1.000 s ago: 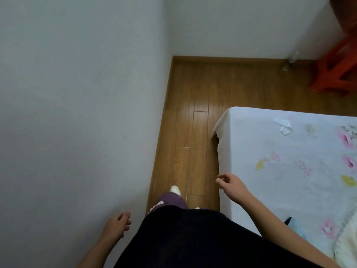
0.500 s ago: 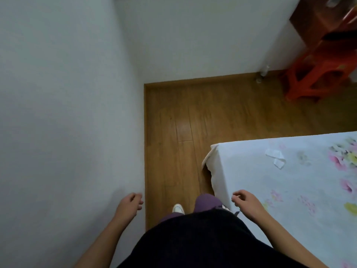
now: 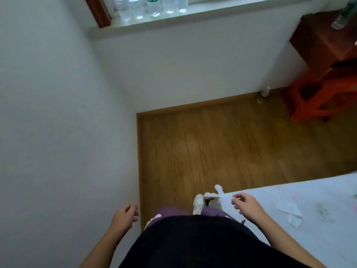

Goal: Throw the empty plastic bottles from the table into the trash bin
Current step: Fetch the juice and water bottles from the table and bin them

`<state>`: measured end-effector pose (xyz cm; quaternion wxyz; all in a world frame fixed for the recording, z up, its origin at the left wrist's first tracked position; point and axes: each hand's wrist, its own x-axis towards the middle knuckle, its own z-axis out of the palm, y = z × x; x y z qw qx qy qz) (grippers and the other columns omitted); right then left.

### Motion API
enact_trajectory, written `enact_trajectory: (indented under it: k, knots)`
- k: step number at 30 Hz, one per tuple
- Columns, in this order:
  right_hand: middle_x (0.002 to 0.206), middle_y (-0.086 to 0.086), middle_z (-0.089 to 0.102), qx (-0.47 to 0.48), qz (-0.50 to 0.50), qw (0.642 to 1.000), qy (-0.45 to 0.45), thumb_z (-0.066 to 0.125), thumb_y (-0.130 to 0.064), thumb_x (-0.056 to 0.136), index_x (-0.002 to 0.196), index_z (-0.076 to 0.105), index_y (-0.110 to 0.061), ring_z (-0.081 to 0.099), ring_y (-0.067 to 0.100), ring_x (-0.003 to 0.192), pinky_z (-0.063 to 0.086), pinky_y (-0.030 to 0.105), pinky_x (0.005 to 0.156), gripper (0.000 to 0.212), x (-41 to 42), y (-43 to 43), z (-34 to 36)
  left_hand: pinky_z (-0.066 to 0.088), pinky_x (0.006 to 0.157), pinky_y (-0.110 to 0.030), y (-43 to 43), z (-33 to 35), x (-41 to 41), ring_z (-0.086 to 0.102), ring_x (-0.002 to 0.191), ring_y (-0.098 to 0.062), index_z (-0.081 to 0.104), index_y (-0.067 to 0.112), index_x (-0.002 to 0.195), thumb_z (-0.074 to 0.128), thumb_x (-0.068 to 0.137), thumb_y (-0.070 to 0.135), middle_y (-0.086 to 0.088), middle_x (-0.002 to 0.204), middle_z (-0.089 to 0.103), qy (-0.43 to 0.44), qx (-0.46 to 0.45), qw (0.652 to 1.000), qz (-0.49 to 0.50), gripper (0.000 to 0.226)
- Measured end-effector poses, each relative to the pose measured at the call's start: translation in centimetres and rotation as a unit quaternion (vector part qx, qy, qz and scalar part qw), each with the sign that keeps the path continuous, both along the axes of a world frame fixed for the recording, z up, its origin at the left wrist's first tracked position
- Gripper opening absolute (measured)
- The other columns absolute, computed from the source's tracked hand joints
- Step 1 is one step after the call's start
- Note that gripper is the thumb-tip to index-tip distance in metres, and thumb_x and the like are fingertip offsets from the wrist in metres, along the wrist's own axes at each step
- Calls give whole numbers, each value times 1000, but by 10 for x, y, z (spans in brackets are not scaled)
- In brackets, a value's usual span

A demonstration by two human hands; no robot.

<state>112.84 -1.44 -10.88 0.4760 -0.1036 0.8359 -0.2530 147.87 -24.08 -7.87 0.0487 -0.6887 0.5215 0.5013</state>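
Observation:
Several clear plastic bottles (image 3: 152,6) stand in a row on a windowsill (image 3: 193,15) at the top of the view. One more clear bottle (image 3: 341,18) stands on a dark red table (image 3: 320,39) at the upper right. My left hand (image 3: 124,215) hangs near the white wall, fingers loosely curled, holding nothing. My right hand (image 3: 246,206) hovers over the corner of a white flowered bed sheet (image 3: 309,229), fingers loosely curled and empty. No trash bin is in view.
A small white bottle (image 3: 265,91) stands on the wooden floor (image 3: 231,147) by the far wall. An orange plastic stool (image 3: 324,101) sits under the red table. White paper scraps (image 3: 289,211) lie on the bed. A wall closes the left side.
The view has tilted up and moved forward: the windowsill with bottles has come into sight, and the bed has slid toward the lower right. Both hands stay empty.

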Motion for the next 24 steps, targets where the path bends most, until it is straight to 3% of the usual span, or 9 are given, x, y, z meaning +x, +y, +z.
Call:
enact_trajectory:
  k: [3, 6, 10, 13, 16, 20, 24]
  knots:
    - [95, -1, 71, -28, 30, 999, 12, 62, -27, 91, 103, 66, -18, 68, 18, 89, 52, 31, 74, 15, -39, -65, 17, 42, 60, -31, -32, -3, -21, 59, 71, -24, 65, 6, 93, 51, 100, 23, -22, 97, 70, -7, 23, 999, 38, 24]
    - [100, -2, 70, -49, 42, 998, 14, 63, -30, 91, 106, 66, -22, 66, 15, 95, 57, 35, 85, 18, -80, -117, 24, 42, 59, -31, -72, -7, -54, 60, 72, -24, 66, 4, 97, 50, 101, 23, -18, 91, 69, -7, 28, 999, 38, 25]
    - [100, -3, 69, -51, 10, 998, 22, 63, -32, 91, 106, 65, -23, 67, 16, 94, 58, 36, 82, 18, -131, -162, 22, 39, 52, -28, -140, -21, -112, 56, 66, -21, 64, 3, 101, 48, 103, 27, -14, 85, 66, -13, 36, 999, -2, 28]
    - [96, 3, 71, -38, -55, 998, 13, 63, -28, 93, 106, 65, -20, 69, 21, 91, 56, 34, 77, 16, -164, -175, 19, 41, 53, -28, -197, -27, -173, 57, 66, -21, 64, -1, 105, 49, 103, 29, -10, 82, 65, -14, 37, 997, -69, 34]
    - [93, 4, 72, 1, -125, 992, 1, 62, -28, 94, 104, 64, -19, 69, 21, 89, 56, 36, 80, 14, -185, -167, 13, 53, 68, -36, -245, -15, -250, 66, 79, -25, 66, 7, 103, 49, 102, 33, -12, 92, 69, -12, 37, 988, -150, 30]
    - [87, 4, 74, 39, -235, 971, -9, 61, -27, 91, 98, 68, -17, 70, 21, 84, 56, 41, 78, 14, -192, -135, 2, 56, 86, -41, -282, 1, -369, 70, 89, -25, 68, 14, 100, 51, 101, 37, -8, 94, 72, 1, 29, 951, -307, 29]
    - [88, 4, 70, 58, -353, 934, -19, 56, -27, 94, 91, 66, -19, 68, 20, 82, 53, 36, 71, 13, -187, -101, 7, 58, 76, -36, -283, 9, -487, 70, 89, -20, 66, 16, 110, 50, 100, 40, -4, 97, 72, 23, 20, 905, -424, 31]
